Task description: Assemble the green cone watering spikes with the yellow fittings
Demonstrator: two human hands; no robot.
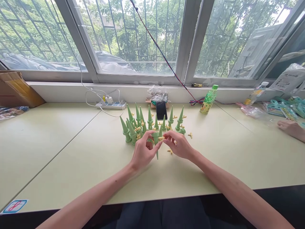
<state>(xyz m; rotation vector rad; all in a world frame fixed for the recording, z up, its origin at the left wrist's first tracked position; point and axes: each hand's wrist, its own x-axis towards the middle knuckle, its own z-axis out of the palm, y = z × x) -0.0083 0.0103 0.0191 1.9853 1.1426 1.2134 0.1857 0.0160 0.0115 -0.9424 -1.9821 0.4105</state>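
Note:
My left hand (145,150) grips a green plant watering spike (155,140), its pointed end hanging down. From the spike's side juts a small yellow valve (161,138), pinched at its outer end by the fingertips of my right hand (179,144). Just beyond my hands, several more green spikes (132,133) stand points up on the table, many with yellow valves on their sides. One loose yellow valve (170,151) lies below my right hand, partly near its fingers. Another loose valve (190,135) rests farther right.
Behind the spikes lies a black smartphone (161,111) against a small box. A power strip (114,105) with white cables is to its left, a green-capped bottle (208,100) to its right. Another person's hand (291,128) rests at far right; a cardboard box (20,90) stands far left.

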